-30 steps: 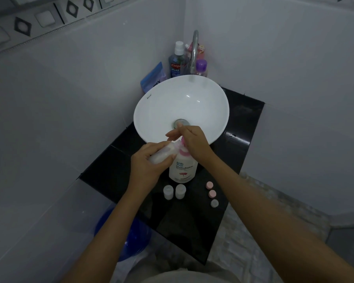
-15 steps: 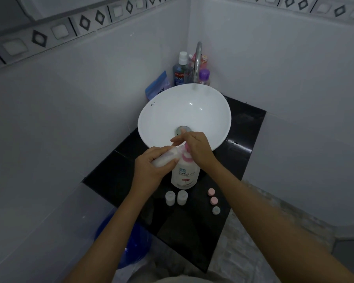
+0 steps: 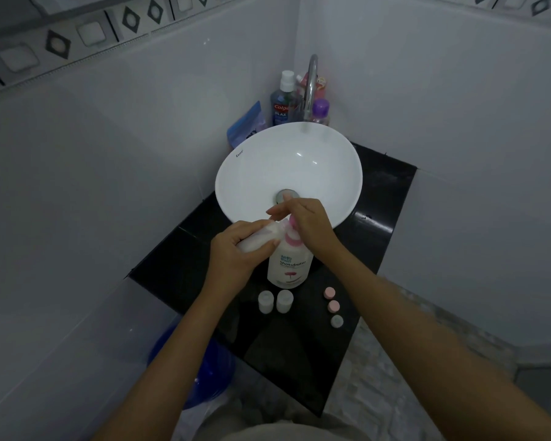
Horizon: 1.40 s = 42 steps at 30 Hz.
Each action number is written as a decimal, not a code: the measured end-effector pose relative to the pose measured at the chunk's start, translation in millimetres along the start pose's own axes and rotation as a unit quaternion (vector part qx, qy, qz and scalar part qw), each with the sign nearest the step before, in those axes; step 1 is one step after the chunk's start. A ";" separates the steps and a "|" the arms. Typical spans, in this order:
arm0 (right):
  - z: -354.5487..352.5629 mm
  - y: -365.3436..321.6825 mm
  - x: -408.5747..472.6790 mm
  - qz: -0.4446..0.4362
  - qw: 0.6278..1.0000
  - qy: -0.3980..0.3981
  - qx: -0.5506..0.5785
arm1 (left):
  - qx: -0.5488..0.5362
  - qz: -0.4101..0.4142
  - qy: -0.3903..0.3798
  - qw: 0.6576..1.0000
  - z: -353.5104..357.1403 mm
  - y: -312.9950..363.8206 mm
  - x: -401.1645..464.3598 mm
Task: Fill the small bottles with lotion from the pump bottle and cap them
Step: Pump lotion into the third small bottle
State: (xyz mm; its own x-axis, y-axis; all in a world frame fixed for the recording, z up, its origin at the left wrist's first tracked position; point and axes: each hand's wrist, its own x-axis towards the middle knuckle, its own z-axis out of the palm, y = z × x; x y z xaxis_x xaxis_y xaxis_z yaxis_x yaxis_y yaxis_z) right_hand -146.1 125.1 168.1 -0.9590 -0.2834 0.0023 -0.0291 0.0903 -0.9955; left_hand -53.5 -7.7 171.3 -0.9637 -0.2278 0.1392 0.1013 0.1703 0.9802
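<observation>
Your left hand (image 3: 236, 254) grips a small translucent bottle (image 3: 261, 238), fingers curled round it, holding it tilted with its mouth up against the pink pump head (image 3: 290, 232) of the pump bottle (image 3: 288, 265). Your right hand (image 3: 303, 222) rests on top of that pump head, fingers fairly straight and pointing left; whether the palm is pressing down or only resting there, the dim view does not let you say.

The pump bottle stands upright on the black counter (image 3: 299, 361), just in front of the white basin (image 3: 287, 173). Two more small bottles (image 3: 275, 301) stand uncapped side by side on the counter, just in front of the pump bottle. To their right lie three loose caps in a row: two pink caps (image 3: 331, 299) and, nearest you, a pale cap (image 3: 337, 321).

Behind the basin, round the curved tap (image 3: 310, 87), stand a mouthwash bottle (image 3: 282, 101), a purple-capped bottle (image 3: 320, 111) and a blue pouch (image 3: 245, 124). A blue bucket (image 3: 201, 370) sits on the floor under the counter's left edge.
</observation>
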 end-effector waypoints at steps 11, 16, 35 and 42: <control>2.0 11.0 -0.7 0.013 0.998 0.010 -0.056 | 0.001 -0.030 -0.007 1.000 0.2 -6.7 -2.8; 2.2 -2.2 -1.1 -0.001 1.000 0.016 -0.004 | -0.004 -0.002 -0.005 1.000 -1.6 2.2 0.9; 3.1 -5.2 -6.9 0.013 1.000 0.020 -0.004 | -0.006 -0.005 -0.023 1.000 -3.6 -0.9 -1.5; 2.1 -14.5 -9.8 0.008 1.000 0.015 0.007 | -0.003 -0.002 -0.027 1.000 -6.5 2.9 -2.6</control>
State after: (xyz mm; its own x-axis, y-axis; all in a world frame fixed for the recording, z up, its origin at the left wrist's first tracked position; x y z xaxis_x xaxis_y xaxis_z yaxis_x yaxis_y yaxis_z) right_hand -135.8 124.5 182.4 -0.9672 -0.2538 -0.0112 -0.0098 0.0813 -0.9966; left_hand -49.1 -12.8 174.7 -0.9762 -0.1757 0.1273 0.0987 0.1627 0.9817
